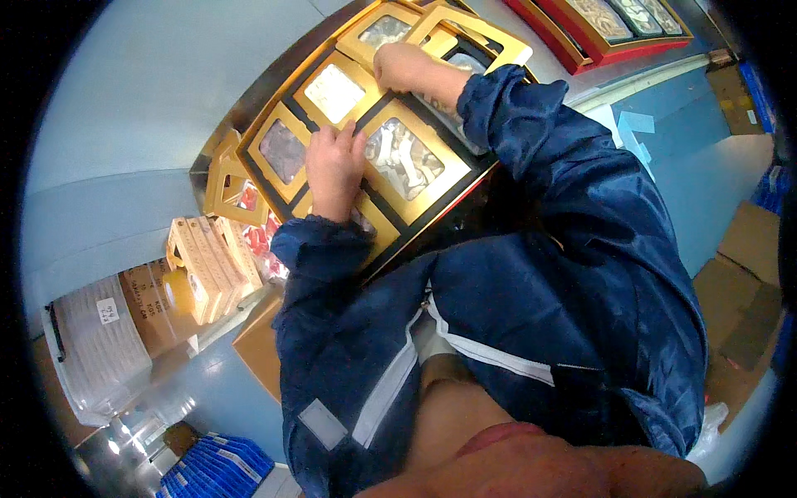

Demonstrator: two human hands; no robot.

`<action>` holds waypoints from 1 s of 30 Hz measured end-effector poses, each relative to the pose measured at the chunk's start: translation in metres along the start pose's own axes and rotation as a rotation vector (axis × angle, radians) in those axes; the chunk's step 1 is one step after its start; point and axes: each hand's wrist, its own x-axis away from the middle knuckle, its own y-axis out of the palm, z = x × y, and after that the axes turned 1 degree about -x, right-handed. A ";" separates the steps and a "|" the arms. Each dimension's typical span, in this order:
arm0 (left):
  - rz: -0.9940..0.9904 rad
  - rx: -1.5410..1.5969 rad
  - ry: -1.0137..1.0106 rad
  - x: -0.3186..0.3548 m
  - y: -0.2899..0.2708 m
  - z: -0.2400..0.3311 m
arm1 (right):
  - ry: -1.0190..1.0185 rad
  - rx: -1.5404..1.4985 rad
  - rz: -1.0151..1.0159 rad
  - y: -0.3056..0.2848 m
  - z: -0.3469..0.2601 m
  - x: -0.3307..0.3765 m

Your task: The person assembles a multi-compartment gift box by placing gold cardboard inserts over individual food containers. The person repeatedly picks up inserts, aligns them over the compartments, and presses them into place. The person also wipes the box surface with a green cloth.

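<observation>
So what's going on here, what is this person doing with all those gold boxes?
A person in a dark blue jacket is working over a large black tray of gold-framed window boxes. The left hand rests flat on the tray between two of the boxes, and the right hand presses on a gold-framed box at the far end. More gold boxes are stacked to the left, and a red tray sits beyond.

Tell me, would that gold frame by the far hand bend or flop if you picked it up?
The gold frame looks like thin card with a cut-out window, so it would probably feel light and bend a little. It seems flat, so it shouldn't roll. The right hand rests beside it; the left hand presses on the tray.
</observation>
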 end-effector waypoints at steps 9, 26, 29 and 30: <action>0.012 0.095 -0.029 -0.003 -0.004 -0.007 | 0.035 0.121 0.180 -0.004 -0.020 -0.010; -0.095 0.169 -0.017 -0.007 -0.008 -0.014 | -0.009 0.143 -0.102 0.000 -0.006 -0.063; -0.094 0.136 -0.024 -0.004 -0.008 -0.012 | 0.046 0.262 -0.002 -0.003 -0.037 -0.047; -0.085 0.132 -0.016 -0.003 -0.007 -0.012 | 0.050 0.263 0.012 -0.005 -0.040 -0.044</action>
